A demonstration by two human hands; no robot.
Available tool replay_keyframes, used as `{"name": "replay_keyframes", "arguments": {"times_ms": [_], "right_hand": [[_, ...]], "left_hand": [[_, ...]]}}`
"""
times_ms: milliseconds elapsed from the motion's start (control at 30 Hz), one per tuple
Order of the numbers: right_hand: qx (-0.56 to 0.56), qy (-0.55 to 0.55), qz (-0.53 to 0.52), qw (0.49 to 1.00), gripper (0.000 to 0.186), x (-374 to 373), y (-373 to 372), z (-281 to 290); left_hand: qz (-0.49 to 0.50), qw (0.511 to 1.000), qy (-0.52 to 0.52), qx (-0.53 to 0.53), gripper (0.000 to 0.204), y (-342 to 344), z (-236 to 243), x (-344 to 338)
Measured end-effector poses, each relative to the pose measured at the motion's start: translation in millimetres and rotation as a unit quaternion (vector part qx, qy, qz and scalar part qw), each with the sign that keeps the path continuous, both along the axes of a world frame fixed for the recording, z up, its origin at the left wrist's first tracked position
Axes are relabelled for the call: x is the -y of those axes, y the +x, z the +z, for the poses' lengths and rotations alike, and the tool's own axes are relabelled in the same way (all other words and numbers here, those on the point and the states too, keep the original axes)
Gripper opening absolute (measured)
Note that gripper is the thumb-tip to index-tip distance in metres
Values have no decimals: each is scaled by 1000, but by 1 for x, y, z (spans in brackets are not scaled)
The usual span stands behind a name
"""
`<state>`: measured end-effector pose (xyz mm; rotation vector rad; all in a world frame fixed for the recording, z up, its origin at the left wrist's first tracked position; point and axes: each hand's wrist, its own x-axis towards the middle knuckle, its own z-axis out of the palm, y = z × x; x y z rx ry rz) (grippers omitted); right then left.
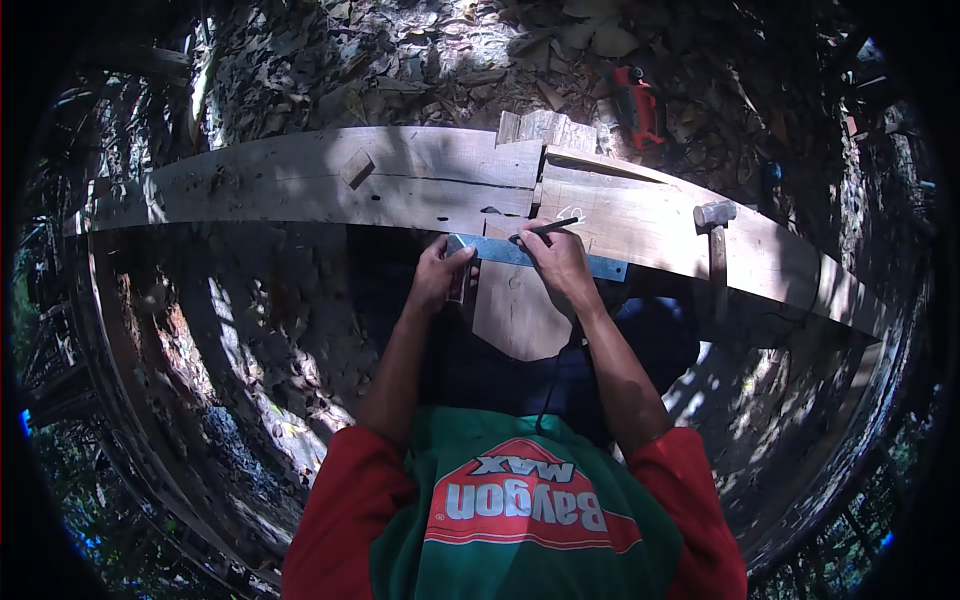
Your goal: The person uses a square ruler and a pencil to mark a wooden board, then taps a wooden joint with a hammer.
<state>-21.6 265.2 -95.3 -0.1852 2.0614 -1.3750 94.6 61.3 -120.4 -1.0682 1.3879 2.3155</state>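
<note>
A steel try square (606, 267) lies with its blade across a wooden board (520, 312) that juts toward me. My left hand (432, 276) is closed on the square at its left end, thumb on the metal and the other fingers partly hidden. In my right hand (562, 262) a dark pencil (556, 227) is pinched, its tip down by the blade's upper edge. That hand rests over the blade. Beyond both hands, a long plank (290, 185) on the left meets another plank (650, 220) on the right, with a narrow gap at the joint.
A hammer (714, 214) lies on the right plank, its handle hanging over the near edge. A small wood block (357, 168) sits on the left plank. On the leaf-covered ground (400, 85) beyond is a red and black power tool (640, 108).
</note>
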Motion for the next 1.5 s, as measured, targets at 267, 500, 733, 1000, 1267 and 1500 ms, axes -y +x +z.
{"name": "replay_keyframes", "arguments": {"times_ms": [267, 500, 733, 1000, 1267, 1500], "right_hand": [[8, -34, -14, 999, 32, -2, 1, -4], [-68, -22, 23, 997, 26, 6, -1, 14], [-124, 0, 60, 990, 23, -6, -4, 15], [45, -139, -96, 985, 23, -28, 7, 12], [114, -85, -258, 956, 34, -99, 76, 13], [148, -121, -370, 909, 33, -92, 92, 35]], "left_hand": [[-24, 999, -32, 15, 22, -4, 11, 0], [-24, 999, -41, 16, 20, -6, 13, 0], [-6, 999, -49, 5, 15, -6, 4, -4], [-28, 999, -34, -1, 12, -1, -3, 0], [38, 996, 77, -19, 16, 11, 12, -26], [107, 959, 261, 22, 15, 81, 40, -111]]}}
